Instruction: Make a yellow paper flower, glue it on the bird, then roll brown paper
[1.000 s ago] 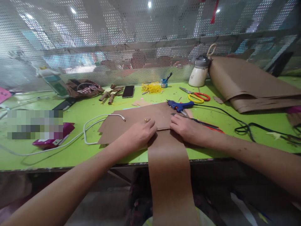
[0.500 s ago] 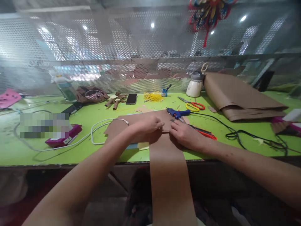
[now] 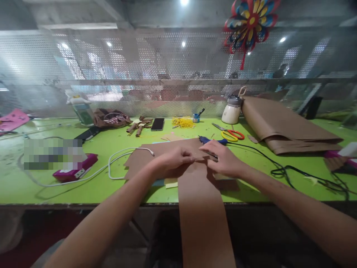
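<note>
Long, flat strip of brown paper [image 3: 205, 219]: far end on the worktop between the two hands, near part running over the front edge and out of view below.

Left hand [image 3: 177, 158]: fingertips and thumb drawn narrow, pinching at the strip's far end.

Right hand [image 3: 224, 158]: fingers bent, index finger and thumb apart, at the strip's far right corner; a dark item shows between them, too obscured to identify, and whether it is gripped cannot be told.

Broad brown paper sheet [image 3: 158, 149]: beneath the hands, reaching out to the left.

Worktop [image 3: 106, 193]: bright green, flat.

Blue glue gun [image 3: 205, 140]: just beyond the right hand, partly covered by it; black cable trailing right.

Scissors with one yellow and one red handle [image 3: 232, 134]: beyond the glue gun, blades pointing left.

White cable [image 3: 110, 167]: looped at left, its plug end resting on the sheet.

Purple power strip [image 3: 80, 169]: farther left.

Black rectangular phone [image 3: 157, 124], heap of yellow shreds [image 3: 182, 122], small blue jar [image 3: 196, 118], white bottle with grey lid [image 3: 231, 112]: back row, left to right.

Large folded brown paper [image 3: 287, 124]: right of the bottle.
</note>
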Tool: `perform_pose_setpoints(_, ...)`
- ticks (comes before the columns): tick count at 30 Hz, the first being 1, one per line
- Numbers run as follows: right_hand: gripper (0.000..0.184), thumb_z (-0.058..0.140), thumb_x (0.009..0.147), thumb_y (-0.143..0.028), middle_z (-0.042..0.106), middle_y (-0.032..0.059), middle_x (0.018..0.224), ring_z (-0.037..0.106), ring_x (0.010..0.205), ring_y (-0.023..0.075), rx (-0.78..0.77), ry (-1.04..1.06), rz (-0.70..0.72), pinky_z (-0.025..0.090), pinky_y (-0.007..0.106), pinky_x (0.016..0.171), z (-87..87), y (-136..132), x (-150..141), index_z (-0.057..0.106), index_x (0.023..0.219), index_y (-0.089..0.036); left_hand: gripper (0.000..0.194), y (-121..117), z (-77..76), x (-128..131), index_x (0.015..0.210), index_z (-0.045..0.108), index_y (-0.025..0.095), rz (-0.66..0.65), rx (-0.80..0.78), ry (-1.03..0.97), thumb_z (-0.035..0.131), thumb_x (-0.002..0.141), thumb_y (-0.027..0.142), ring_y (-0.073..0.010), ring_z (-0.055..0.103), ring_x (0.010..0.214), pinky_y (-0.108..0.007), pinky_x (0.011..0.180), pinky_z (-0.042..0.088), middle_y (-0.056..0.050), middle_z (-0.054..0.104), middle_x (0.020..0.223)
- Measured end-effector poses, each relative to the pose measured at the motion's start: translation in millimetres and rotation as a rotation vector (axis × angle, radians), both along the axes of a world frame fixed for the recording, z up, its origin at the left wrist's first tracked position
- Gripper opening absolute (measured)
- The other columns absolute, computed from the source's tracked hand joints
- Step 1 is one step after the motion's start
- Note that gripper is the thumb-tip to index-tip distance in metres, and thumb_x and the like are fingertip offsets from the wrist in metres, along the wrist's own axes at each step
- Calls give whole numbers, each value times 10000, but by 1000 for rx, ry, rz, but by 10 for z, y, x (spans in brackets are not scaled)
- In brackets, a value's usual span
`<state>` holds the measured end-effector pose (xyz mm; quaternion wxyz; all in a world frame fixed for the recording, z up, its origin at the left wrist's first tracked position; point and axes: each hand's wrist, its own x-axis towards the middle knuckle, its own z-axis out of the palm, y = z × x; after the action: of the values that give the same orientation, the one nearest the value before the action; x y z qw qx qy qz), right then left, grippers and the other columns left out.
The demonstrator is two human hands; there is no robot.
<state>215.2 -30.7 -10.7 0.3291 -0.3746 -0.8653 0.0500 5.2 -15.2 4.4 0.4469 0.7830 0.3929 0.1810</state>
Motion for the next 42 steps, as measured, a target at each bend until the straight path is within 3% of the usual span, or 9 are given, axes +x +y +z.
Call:
perform_pose_setpoints(3, 213, 529, 784, -297, 612, 38, 749, 513, 680, 150, -340, -73, 64, 382, 259, 602, 85, 166, -21, 666, 834, -141, 376, -19, 52, 15, 702, 577, 135, 0, 65, 45, 512, 781, 497, -88, 377, 528, -212, 489, 267, 19, 459, 571)
perform_pose_setpoints(5, 309, 514, 801, -383, 554, 1, 605, 456, 578, 115, -501, -108, 127, 316, 237, 520, 95, 249, -24, 649, 682, -131, 370, -14, 61, 13, 712, 588, 132, 3, 121, 78, 502, 787, 484, -92, 386, 545, -210, 494, 270, 14, 478, 589)
perform_pose_setpoints(8, 362, 555, 771, -441, 477, -26, 536, 386, 521, 85, -626, 5, 177, 261, 228, 478, 42, 305, 2, 617, 617, -119, 368, 5, 42, -14, 705, 593, 130, -6, 166, 73, 484, 799, 469, -92, 388, 555, -213, 505, 277, 9, 488, 608)
perform_pose_setpoints(13, 347, 607, 740, -451, 493, -20, 497, 400, 473, 84, -772, 217, 214, 295, 233, 468, -64, 281, 69, 664, 682, -114, 376, 83, 41, -107, 680, 606, 130, -53, 113, 108, 479, 795, 465, -91, 394, 549, -215, 508, 285, 14, 494, 603)
perform_pose_setpoints(22, 291, 729, 634, -395, 477, -46, 456, 372, 419, 58, -914, 628, 113, 266, 215, 428, -115, 240, 8, 597, 604, -138, 356, 101, 190, -152, 676, 571, 135, -137, 143, 179, 449, 828, 432, -99, 462, 582, -196, 540, 336, 8, 530, 614)
perform_pose_setpoints(27, 299, 753, 597, -396, 470, -52, 464, 360, 408, 50, -985, 747, 72, 267, 211, 415, -71, 192, 18, 621, 620, -128, 338, 111, 190, -193, 663, 571, 141, -77, 250, 219, 454, 835, 407, -88, 439, 553, -192, 513, 303, 13, 525, 589)
perform_pose_setpoints(32, 294, 726, 643, -387, 596, 1, 603, 509, 521, 96, -1037, 795, 127, 406, 244, 519, -29, 174, 69, 672, 770, -127, 379, 136, 270, -258, 637, 582, 133, -41, 278, 251, 453, 837, 428, -87, 442, 535, -202, 528, 316, 13, 519, 557)
perform_pose_setpoints(37, 293, 667, 731, -355, 663, 62, 760, 611, 674, 152, -1092, 786, 261, 482, 299, 664, 36, 198, 166, 673, 915, -127, 324, 145, 318, -309, 716, 578, 139, -97, 278, 186, 427, 861, 387, -101, 485, 613, -214, 605, 367, 3, 541, 645)
perform_pose_setpoints(42, 371, 614, 787, -336, 668, 80, 974, 632, 844, 169, -981, 864, 349, 494, 305, 760, 107, 169, 153, 597, 1125, -183, 294, 154, 274, -305, 792, 582, 139, -148, 138, 24, 437, 865, 383, -113, 506, 682, -235, 673, 401, -7, 540, 711)
